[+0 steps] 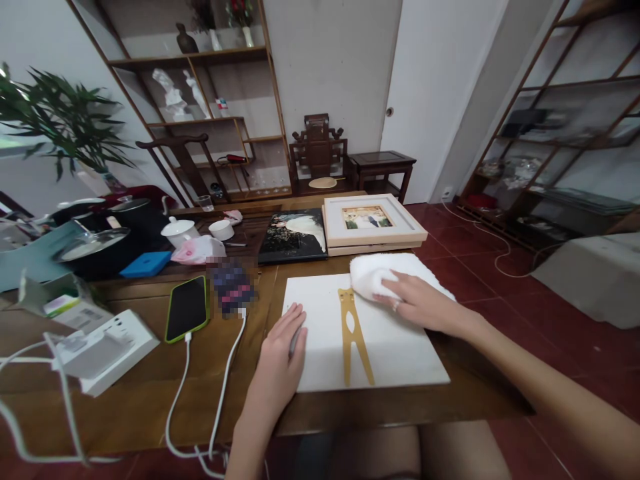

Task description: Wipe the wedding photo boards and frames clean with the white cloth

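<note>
A white board (395,347) with a gold stand leg (354,337) on it lies flat on the wooden table (150,400) in front of me. My left hand (280,353) rests on the board's left edge, fingers flat and together, holding it down. My right hand (425,303) presses a white cloth (370,277) onto the board's far right part, fingers curled over the cloth.
Behind the board lie a framed photo (373,223) and a dark photo print (295,235). A green-cased phone (187,308) on a white cable (175,393), a white box (100,350), pots (95,247) and cups (220,230) fill the left. Shelves stand at the back.
</note>
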`<action>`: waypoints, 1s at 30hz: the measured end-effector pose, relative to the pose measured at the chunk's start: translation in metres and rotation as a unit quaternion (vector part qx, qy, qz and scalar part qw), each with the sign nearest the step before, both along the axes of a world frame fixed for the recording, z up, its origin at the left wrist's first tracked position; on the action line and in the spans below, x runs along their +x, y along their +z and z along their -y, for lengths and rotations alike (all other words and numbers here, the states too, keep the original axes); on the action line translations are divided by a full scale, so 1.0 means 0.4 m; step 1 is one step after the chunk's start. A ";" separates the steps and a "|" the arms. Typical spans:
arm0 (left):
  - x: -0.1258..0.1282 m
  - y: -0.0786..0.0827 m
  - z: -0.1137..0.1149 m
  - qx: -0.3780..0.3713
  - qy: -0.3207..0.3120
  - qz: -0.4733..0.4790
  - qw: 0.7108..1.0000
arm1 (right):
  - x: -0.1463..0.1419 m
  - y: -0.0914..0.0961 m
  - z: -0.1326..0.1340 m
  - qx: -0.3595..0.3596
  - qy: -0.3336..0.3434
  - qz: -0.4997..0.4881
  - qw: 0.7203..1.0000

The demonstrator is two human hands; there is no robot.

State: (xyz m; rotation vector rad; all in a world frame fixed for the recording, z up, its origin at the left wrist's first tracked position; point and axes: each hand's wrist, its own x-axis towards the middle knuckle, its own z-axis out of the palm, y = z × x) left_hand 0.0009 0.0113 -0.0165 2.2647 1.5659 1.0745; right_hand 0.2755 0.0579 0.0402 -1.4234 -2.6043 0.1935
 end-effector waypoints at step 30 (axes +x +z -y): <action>0.000 0.000 -0.003 0.012 -0.005 -0.004 1.000 | -0.079 0.003 0.038 0.000 -0.016 -0.034 0.999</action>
